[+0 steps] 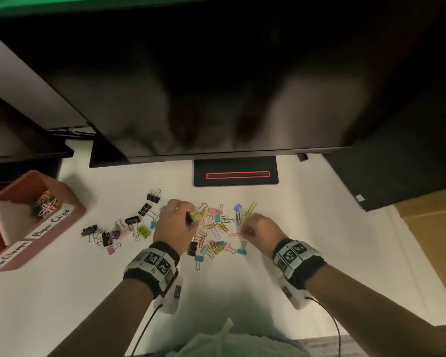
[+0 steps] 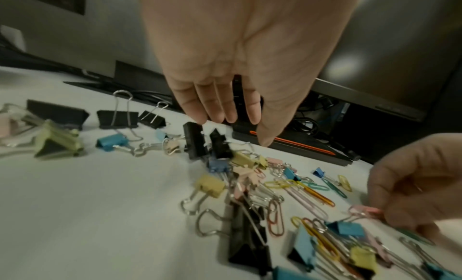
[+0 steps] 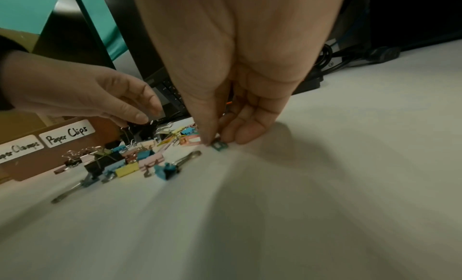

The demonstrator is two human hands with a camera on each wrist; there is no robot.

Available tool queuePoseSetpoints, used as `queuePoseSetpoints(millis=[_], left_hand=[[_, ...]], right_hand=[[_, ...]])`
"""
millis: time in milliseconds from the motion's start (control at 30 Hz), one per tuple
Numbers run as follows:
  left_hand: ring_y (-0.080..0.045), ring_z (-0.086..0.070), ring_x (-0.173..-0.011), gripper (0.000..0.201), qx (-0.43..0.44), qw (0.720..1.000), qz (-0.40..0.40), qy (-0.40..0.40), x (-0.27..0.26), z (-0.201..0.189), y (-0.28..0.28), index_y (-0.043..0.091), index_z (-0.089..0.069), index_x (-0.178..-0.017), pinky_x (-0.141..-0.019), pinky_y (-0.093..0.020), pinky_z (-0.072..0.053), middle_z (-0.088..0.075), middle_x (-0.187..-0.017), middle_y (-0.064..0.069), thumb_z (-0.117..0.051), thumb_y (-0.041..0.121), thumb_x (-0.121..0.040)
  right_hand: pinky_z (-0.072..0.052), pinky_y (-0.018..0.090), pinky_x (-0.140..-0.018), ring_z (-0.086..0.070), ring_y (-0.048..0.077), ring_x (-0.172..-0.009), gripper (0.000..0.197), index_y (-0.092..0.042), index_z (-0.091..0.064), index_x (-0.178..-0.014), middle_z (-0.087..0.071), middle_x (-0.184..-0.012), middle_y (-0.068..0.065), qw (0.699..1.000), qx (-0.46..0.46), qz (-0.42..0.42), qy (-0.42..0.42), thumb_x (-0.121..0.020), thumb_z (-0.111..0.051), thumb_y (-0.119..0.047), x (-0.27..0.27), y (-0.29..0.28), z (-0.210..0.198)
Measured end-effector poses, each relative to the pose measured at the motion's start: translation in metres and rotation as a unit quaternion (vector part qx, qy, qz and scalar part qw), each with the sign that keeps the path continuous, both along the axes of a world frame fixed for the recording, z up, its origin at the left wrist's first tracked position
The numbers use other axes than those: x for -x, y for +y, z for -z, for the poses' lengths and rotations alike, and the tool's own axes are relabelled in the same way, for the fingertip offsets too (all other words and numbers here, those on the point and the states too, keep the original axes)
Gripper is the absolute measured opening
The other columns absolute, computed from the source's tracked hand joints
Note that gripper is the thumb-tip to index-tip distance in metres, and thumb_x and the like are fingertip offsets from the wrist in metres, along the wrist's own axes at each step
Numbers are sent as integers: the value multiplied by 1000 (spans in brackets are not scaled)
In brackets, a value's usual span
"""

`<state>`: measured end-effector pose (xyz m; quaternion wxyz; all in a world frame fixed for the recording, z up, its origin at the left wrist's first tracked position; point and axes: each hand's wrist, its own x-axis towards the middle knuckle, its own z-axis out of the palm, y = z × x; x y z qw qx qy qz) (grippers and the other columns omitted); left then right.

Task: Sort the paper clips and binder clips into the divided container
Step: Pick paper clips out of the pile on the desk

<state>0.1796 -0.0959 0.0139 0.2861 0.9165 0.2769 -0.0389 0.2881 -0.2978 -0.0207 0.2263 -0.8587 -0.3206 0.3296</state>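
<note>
I have both hands low over the mixed heap of paper clips [image 1: 218,226] and binder clips [image 1: 146,210] in the middle of the worktop [image 1: 307,253]. My left hand [image 1: 174,222] hangs released, fingers straight and pointing down at the black binder clips at the heap's far edge, holding nothing. My right hand [image 1: 259,229] is pinching a small green paper clip [image 3: 219,146] against the worktop between thumb and forefinger, with a pink one lying just beside it. The divided container [image 1: 70,199] stands well off to my left; its far compartment, labelled for paper clips, already holds a few, and I cannot see into the other. I judge the paper clips light, thin and slick, lying flat, so they need a fingertip pinch or a slide to lift an end. The binder clips look stiffer and bulkier: best taken by the body or a wire handle, minding that loops snag on neighbours
</note>
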Motion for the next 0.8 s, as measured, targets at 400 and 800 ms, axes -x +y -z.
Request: queuePoseSetpoints(millis=[400,800], left_hand=[[-18,-50,-115,38,-38,976,192,90,-12,20,-29,18,-52,-123,-98,-32,-45,-48,-129,2,-59,20,-85],[-15,-55,-100,11,-12,982,184,35,-5,34,-26,14,-64,-94,-90,-31,-48,-60,-103,0,-59,21,-87]], right_hand=[[-35,36,-105,-37,21,-124,65,-23,-46,-129,-39,-137,-1,996,43,-43,-68,-73,-73,-41,-38,-4,-5],[-43,30,-88,-53,24,-103,20,-12,-63,-108,-60,-107,7,999,20,-1,-44,-90,-58,-19,-13,-9,4]])
